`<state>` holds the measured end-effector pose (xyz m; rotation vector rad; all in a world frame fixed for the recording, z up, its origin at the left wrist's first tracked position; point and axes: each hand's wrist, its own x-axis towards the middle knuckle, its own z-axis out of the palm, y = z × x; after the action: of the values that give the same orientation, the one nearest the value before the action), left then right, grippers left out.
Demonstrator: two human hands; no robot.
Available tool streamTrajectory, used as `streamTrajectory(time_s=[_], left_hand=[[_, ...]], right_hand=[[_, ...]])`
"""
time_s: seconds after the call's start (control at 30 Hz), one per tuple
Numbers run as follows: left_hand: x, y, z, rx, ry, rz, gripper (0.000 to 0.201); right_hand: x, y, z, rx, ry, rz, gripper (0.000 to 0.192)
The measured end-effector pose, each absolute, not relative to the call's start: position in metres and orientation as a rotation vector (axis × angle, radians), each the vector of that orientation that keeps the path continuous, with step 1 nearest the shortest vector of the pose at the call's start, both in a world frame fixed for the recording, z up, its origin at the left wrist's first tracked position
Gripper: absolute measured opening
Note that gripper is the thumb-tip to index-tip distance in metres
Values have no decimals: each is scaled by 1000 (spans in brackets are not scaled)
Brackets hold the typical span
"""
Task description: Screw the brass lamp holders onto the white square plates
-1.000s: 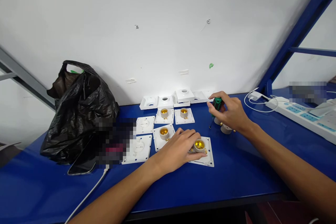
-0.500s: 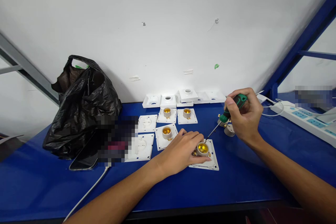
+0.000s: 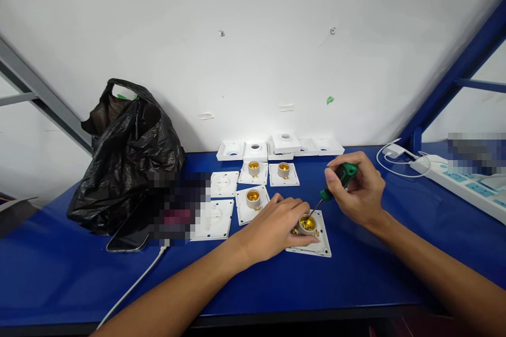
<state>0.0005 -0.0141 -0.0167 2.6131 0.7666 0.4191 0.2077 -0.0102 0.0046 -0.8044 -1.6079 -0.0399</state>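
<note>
My left hand (image 3: 271, 229) is closed around a round lamp socket (image 3: 307, 225) with a gold-coloured threaded inside. The socket sits on a square white base plate (image 3: 323, 239) lying on the table, and my fingers and thumb press both from the left. In my right hand (image 3: 361, 192) is a green and black screwdriver (image 3: 340, 179), gripped by its handle. Its shaft slants down to the left and the tip is inside the socket; what the tip touches is too small to tell.
Other plates with sockets, such as the nearest plate (image 3: 245, 213), and bare plates (image 3: 223, 184) lie to the left. White covers (image 3: 285, 143) line the wall. A black plastic bag (image 3: 126, 163), a phone (image 3: 128, 239) and a white cable (image 3: 134, 284) are at left; a power strip (image 3: 443, 174) at right.
My right hand has moved down and left with the screwdriver, bringing its tip from the socket's rim into the socket. My left hand keeps its hold. Loose sockets by the right hand are now hidden.
</note>
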Motion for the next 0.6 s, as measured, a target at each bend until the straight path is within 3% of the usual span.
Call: streamTrajectory(time_s=[0.6], left_hand=[[0,-14,-17,2636,767,407,37]], right_hand=[[207,-11,3,-834,-1641,-85,11]])
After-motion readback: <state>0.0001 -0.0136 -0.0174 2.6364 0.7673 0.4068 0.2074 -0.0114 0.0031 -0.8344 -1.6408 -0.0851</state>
